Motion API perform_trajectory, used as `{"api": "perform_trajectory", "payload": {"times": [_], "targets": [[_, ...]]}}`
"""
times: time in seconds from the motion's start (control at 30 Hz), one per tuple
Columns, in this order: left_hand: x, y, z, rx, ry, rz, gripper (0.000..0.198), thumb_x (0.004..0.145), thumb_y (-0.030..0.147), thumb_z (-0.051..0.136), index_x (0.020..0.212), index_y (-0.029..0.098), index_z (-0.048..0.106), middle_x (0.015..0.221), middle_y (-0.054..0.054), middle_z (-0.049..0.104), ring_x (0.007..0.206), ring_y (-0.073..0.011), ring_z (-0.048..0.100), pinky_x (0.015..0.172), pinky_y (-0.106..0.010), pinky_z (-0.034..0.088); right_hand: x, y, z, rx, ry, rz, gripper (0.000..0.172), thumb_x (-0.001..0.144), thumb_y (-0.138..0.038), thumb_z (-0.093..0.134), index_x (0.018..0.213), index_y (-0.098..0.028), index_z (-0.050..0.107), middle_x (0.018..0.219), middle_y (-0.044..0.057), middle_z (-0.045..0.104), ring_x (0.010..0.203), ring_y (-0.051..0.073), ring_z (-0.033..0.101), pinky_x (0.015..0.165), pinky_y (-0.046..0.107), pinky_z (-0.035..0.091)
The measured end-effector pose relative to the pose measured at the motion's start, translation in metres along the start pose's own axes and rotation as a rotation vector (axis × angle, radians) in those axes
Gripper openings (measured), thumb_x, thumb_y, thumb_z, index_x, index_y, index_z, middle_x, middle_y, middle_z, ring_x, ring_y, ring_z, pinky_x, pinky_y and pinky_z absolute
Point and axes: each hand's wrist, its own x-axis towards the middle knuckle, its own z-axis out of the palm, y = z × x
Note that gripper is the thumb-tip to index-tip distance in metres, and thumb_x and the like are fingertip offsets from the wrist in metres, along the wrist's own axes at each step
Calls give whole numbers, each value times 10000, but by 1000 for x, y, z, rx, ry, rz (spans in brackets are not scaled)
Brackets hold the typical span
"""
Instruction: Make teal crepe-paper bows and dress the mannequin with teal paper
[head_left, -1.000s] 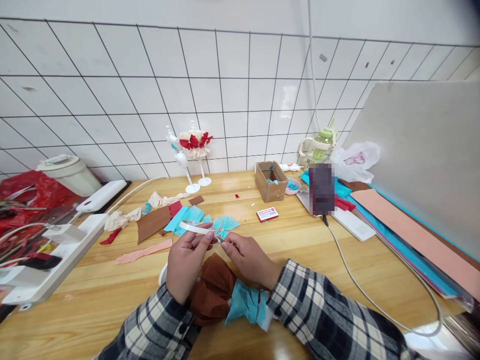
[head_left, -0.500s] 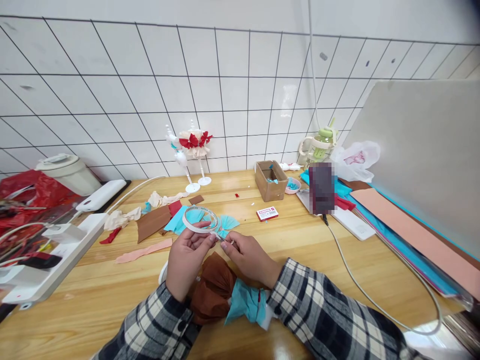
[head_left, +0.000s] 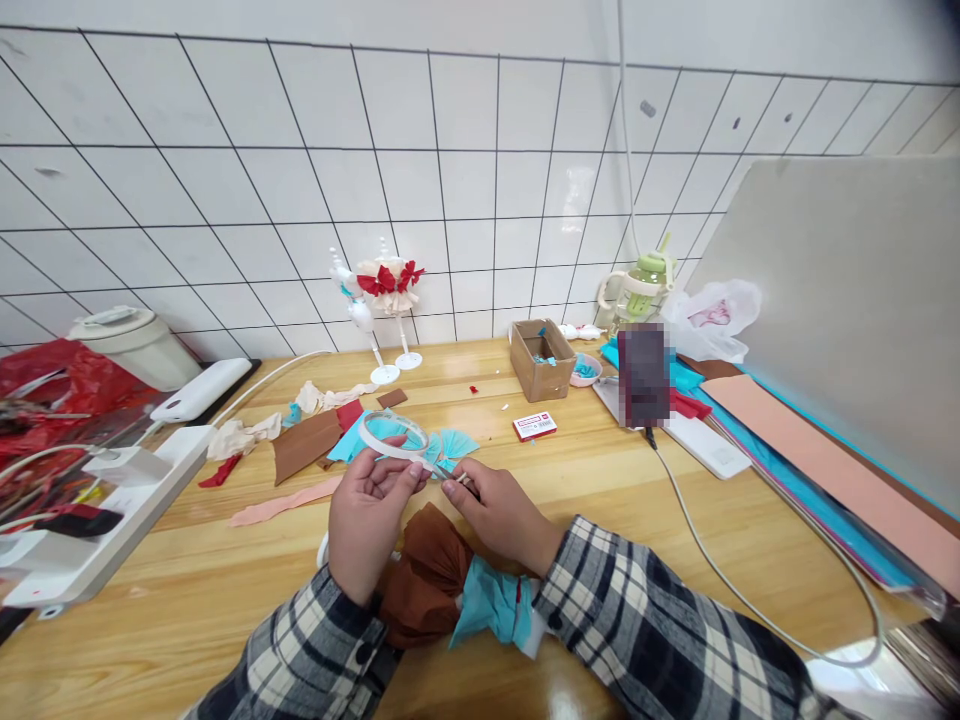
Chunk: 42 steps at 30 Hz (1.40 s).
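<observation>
A narrow roll of white tape [head_left: 394, 447] is pinched in my left hand [head_left: 375, 515], its ring tilted up and a short end drawn out to the right. My right hand [head_left: 499, 508] is closed round small scissors [head_left: 442, 472], whose metal tip meets the tape end near my left thumb. The handle is mostly hidden by my fingers. Below my wrists lies a bunched brown crepe paper piece [head_left: 426, 580], joined to a gathered blue crepe paper piece [head_left: 491, 605]. Beyond the hands is a pleated blue paper fan shape [head_left: 454, 447].
Paper scraps [head_left: 307, 445] lie to the left, near a power strip [head_left: 127, 510]. Two decorated white stands [head_left: 405, 335] are by the wall. A cardboard box [head_left: 541, 370], a staple box [head_left: 535, 427], a phone [head_left: 645, 375] and paper strips [head_left: 817, 450] lie towards the right.
My left hand and the tape roll have shifted slightly left and down, and more of the tape end shows. The scissors' tip is now at the tape; my right hand has barely moved.
</observation>
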Motion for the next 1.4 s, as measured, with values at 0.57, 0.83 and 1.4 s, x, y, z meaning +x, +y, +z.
{"api": "perform_trajectory", "payload": {"times": [0.57,0.83,1.4], "targets": [[-2,-6,2,-69,-118,-22,560,686,272,752,1191,204,520,801,20,639,772,-121,628,758,-245,524,0,-1,0,162,193,-16,188,856,-353,555,912,-200,647,785,-5,657,666,131,566,616,230,401],[-5,-3,5,-48,-172,-27,646,684,243,738,1270,204,468,814,17,613,731,-114,600,704,-238,509,3,3,-1,88,226,52,176,877,-344,515,907,-205,618,800,8,653,698,149,568,649,251,405],[-3,-2,5,-54,-29,-28,660,657,290,771,1241,197,478,1000,-73,696,844,-165,667,761,-288,536,-7,-8,-4,145,12,-67,316,973,-420,338,867,-209,548,674,-27,528,639,129,502,615,236,340]]}}
